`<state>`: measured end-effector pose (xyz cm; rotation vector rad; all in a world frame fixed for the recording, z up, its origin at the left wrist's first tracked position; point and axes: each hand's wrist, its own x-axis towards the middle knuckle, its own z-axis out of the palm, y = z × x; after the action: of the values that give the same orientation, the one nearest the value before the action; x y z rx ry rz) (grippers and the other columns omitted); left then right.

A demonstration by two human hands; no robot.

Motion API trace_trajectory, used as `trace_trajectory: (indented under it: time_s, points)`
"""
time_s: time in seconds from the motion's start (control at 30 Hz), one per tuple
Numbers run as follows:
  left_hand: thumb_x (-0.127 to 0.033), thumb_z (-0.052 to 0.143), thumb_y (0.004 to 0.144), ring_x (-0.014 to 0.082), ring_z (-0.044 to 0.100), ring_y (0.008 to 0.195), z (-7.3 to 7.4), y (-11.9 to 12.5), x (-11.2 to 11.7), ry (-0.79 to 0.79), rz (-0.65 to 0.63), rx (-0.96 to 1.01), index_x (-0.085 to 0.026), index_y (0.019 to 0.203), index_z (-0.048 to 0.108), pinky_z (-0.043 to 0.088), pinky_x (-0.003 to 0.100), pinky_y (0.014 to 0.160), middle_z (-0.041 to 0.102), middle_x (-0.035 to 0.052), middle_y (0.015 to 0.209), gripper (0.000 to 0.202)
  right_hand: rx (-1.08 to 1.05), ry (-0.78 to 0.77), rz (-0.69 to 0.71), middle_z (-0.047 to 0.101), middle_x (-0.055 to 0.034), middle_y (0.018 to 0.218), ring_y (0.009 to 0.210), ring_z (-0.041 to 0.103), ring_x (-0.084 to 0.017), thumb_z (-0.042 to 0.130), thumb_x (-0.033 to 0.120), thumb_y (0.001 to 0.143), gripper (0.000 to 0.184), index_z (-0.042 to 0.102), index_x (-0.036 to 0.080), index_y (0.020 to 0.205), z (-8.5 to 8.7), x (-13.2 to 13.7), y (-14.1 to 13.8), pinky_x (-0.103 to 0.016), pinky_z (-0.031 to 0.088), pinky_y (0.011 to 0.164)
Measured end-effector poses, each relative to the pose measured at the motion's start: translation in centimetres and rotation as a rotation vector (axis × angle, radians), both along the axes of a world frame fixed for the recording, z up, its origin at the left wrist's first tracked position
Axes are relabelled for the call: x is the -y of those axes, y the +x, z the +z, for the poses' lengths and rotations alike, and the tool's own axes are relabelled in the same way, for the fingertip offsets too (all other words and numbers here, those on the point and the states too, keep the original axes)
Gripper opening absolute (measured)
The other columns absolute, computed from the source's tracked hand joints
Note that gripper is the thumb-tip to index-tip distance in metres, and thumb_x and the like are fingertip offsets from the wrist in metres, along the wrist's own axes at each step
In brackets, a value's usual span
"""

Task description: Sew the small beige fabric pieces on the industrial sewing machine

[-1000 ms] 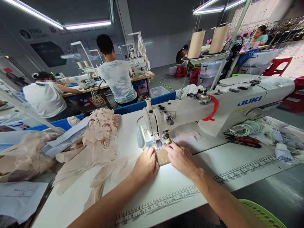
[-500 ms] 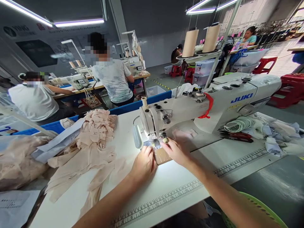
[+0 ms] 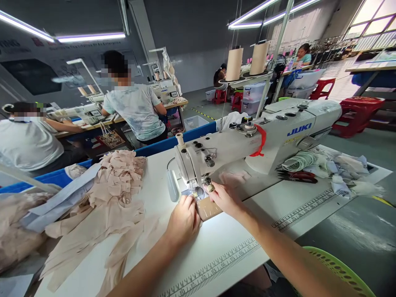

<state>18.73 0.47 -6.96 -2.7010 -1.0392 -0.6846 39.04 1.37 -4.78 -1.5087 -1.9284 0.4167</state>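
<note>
Close to the needle area of a white JUKI sewing machine [image 3: 216, 144], my left hand [image 3: 184, 216] rests with its fingers curled; whatever is in them is hidden. Opposite it, my right hand [image 3: 227, 200] has thumb and fingertips drawn together near the small pale knob [image 3: 210, 188] by the presser foot. What these fingertips hold, if anything, is too small to make out. Between both hands lies a brown plate [image 3: 208, 209] with short pale threads on it. A round clear guard [image 3: 198, 192] sits in front of the needle.
Beige fabric pieces [image 3: 120, 177] are heaped at left on the white table [image 3: 216, 251]. Red-handled snips [image 3: 298, 176], a coil of pale cord [image 3: 298, 161] and fabric scraps [image 3: 346, 173] lie at right. A green basket [image 3: 337, 268] stands below. Co-workers sit beyond.
The head view has turned slightly right, so the surroundings appear further left. Both hands keep nearly the same place beside the presser foot.
</note>
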Motion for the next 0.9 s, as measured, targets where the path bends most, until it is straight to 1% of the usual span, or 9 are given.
trace_trajectory:
  time_s: [0.17, 0.3, 0.43, 0.57, 0.63, 0.7, 0.8, 0.83, 0.9]
  points:
    - [-0.011, 0.041, 0.089, 0.0258, 0.059, 0.088, 0.3, 0.0, -0.1, -0.010, -0.016, 0.010, -0.012, 0.104, 0.064, 0.061, 0.040, 0.077, 0.067, 0.0153, 0.101, 0.028, 0.005, 0.010, -0.005, 0.059, 0.0013, 0.056, 0.057, 0.054, -0.013, 0.047, 0.022, 0.096, 0.032, 0.050, 0.021, 0.064, -0.1, -0.3, 0.0, -0.024, 0.037, 0.063]
    - [-0.009, 0.042, 0.086, 0.0265, 0.060, 0.091, 0.1, -0.1, -0.1, -0.037, 0.013, 0.020, -0.013, 0.104, 0.064, 0.061, 0.041, 0.079, 0.067, 0.0149, 0.104, 0.028, -0.001, 0.022, -0.002, 0.060, 0.0009, 0.055, 0.054, 0.053, -0.012, 0.041, 0.031, 0.101, 0.038, 0.052, 0.021, 0.066, 0.2, 0.3, 0.2, -0.024, 0.035, 0.060]
    - [-0.010, 0.043, 0.086, 0.0270, 0.061, 0.093, 0.1, -0.1, 0.0, -0.076, 0.031, 0.026, -0.013, 0.099, 0.064, 0.060, 0.041, 0.080, 0.068, 0.0145, 0.105, 0.025, 0.014, 0.016, 0.010, 0.062, 0.0002, 0.059, 0.055, 0.054, -0.012, 0.043, 0.033, 0.101, 0.039, 0.056, 0.020, 0.067, 0.5, 1.4, 0.1, -0.025, 0.032, 0.057]
    - [-0.013, 0.042, 0.091, 0.0264, 0.063, 0.095, 0.9, -0.4, -0.2, -0.135, 0.028, 0.056, -0.013, 0.102, 0.065, 0.058, 0.041, 0.081, 0.069, 0.0146, 0.110, 0.026, 0.111, 0.100, 0.125, 0.068, -0.0023, 0.077, 0.070, 0.060, -0.015, 0.045, 0.023, 0.100, 0.028, 0.068, 0.019, 0.085, 1.1, 3.6, -0.9, -0.026, 0.040, 0.066]
    - [-0.013, 0.038, 0.093, 0.0233, 0.064, 0.091, 1.7, -1.3, -0.4, -0.181, 0.068, 0.101, -0.016, 0.105, 0.064, 0.057, 0.038, 0.079, 0.069, 0.0131, 0.108, 0.029, 0.184, 0.175, 0.174, 0.070, -0.0055, 0.094, 0.087, 0.063, -0.019, 0.047, 0.018, 0.098, 0.023, 0.070, 0.019, 0.098, 1.3, 5.2, -1.8, -0.031, 0.046, 0.077]
    - [-0.013, 0.035, 0.093, 0.0229, 0.063, 0.086, 2.5, -2.7, -0.7, -0.192, 0.157, 0.129, -0.017, 0.101, 0.063, 0.054, 0.039, 0.076, 0.068, 0.0121, 0.101, 0.030, 0.252, 0.237, 0.242, 0.068, -0.0098, 0.120, 0.112, 0.060, -0.025, 0.052, 0.022, 0.097, 0.024, 0.067, 0.018, 0.115, 1.2, 6.8, -3.0, -0.038, 0.047, 0.095]
    - [-0.019, 0.043, 0.090, 0.0274, 0.061, 0.092, 3.7, -4.9, -0.4, -0.241, 0.394, 0.036, -0.018, 0.091, 0.060, 0.049, 0.041, 0.079, 0.067, 0.0118, 0.093, 0.018, 0.318, 0.283, 0.419, 0.048, -0.0147, 0.153, 0.144, 0.038, -0.031, 0.061, 0.043, 0.094, 0.056, 0.052, 0.014, 0.141, 0.6, 9.0, -5.1, -0.050, 0.031, 0.120]
    - [-0.023, 0.046, 0.089, 0.0280, 0.061, 0.093, 4.0, -5.6, -0.1, -0.302, 0.474, -0.017, -0.018, 0.091, 0.060, 0.048, 0.040, 0.079, 0.067, 0.0111, 0.092, 0.015, 0.326, 0.274, 0.488, 0.045, -0.0158, 0.156, 0.148, 0.033, -0.032, 0.062, 0.053, 0.092, 0.069, 0.047, 0.013, 0.146, 0.4, 9.6, -5.7, -0.053, 0.025, 0.123]
    - [-0.030, 0.046, 0.090, 0.0255, 0.061, 0.087, 4.6, -6.5, 0.9, -0.468, 0.571, -0.083, -0.019, 0.092, 0.058, 0.043, 0.036, 0.077, 0.067, 0.0073, 0.087, 0.016, 0.319, 0.232, 0.602, 0.047, -0.0169, 0.154, 0.147, 0.033, -0.032, 0.060, 0.069, 0.086, 0.088, 0.041, 0.011, 0.150, 0.0, 10.6, -6.7, -0.057, 0.020, 0.125]
